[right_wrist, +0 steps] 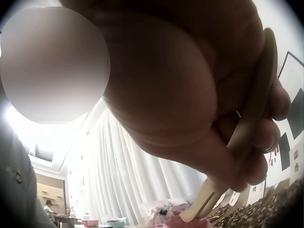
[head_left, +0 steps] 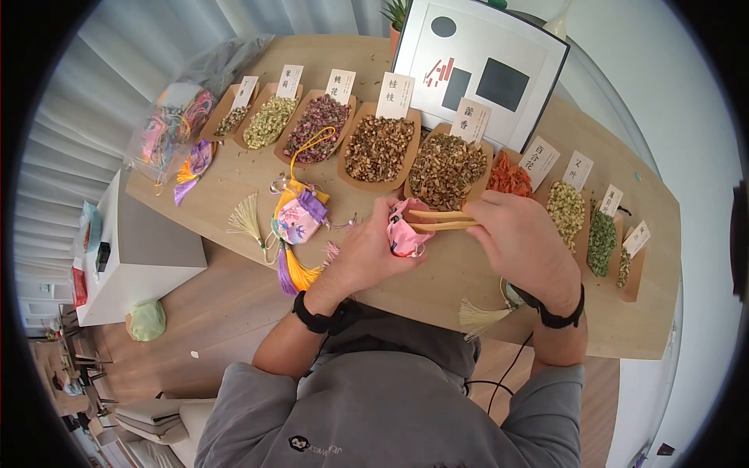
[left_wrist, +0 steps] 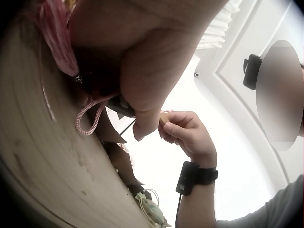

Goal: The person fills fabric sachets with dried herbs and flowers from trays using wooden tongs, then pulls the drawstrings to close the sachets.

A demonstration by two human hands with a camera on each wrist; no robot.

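My left hand [head_left: 365, 251] grips a small pink cloth pouch [head_left: 402, 236] near the front of the table, its mouth turned to the right. In my right hand [head_left: 527, 243] is a pair of wooden tongs [head_left: 443, 225], pinched between thumb and fingers. The tong tips reach into the pouch's mouth, where their ends are hidden. Seen from the right wrist, the tongs [right_wrist: 206, 197] slope down to the pink cloth [right_wrist: 185, 222]. A pink cord loop [left_wrist: 88, 124] hangs under my left hand in the left wrist view. Just beyond the hands stands a tray of brown chopped herbs [head_left: 445, 168].
Paper trays of dried herbs and flowers, such as orange petals [head_left: 511, 178] and rosebuds [head_left: 316, 129], curve across the table [head_left: 234, 175] with label cards. Tasselled sachets [head_left: 299, 218] lie left, a bag of cords [head_left: 175, 129] farther left. A framed board [head_left: 480, 70] stands behind.
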